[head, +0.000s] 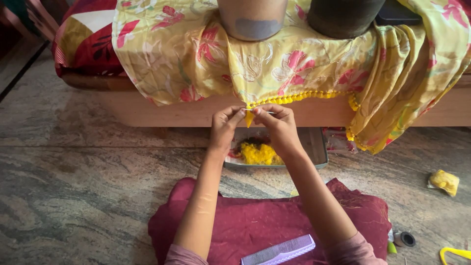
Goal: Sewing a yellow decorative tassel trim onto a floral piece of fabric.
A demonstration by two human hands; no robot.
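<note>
Nearest the camera, we are seeing a lilac comb lying on a maroon cloth spread over the stone floor. At the cloth's right edge a small thread spool is standing on the floor, with a yellow looped object near the floor's lower right corner and a yellow crumpled packet farther up.

Beyond the cloth, a shallow grey tray is resting on the floor against the wooden bench, holding a heap of loose yellow tassel fluff.

Above the tray, 2 hands are meeting at the hem of the yellow floral fabric draped over the bench. The left hand is pinching 1 yellow tassel narrowly between thumb and fingers; the right hand is closed tightly on a thin needle just beside it.

We judge the edging partly done: a row of yellow tassels is already running from the hands rightward and down the hanging edge, while the hem left of the hands is looking bare.

Farthest, 2 vessels, 1 steel and 1 dark, are standing on the fabric.
</note>
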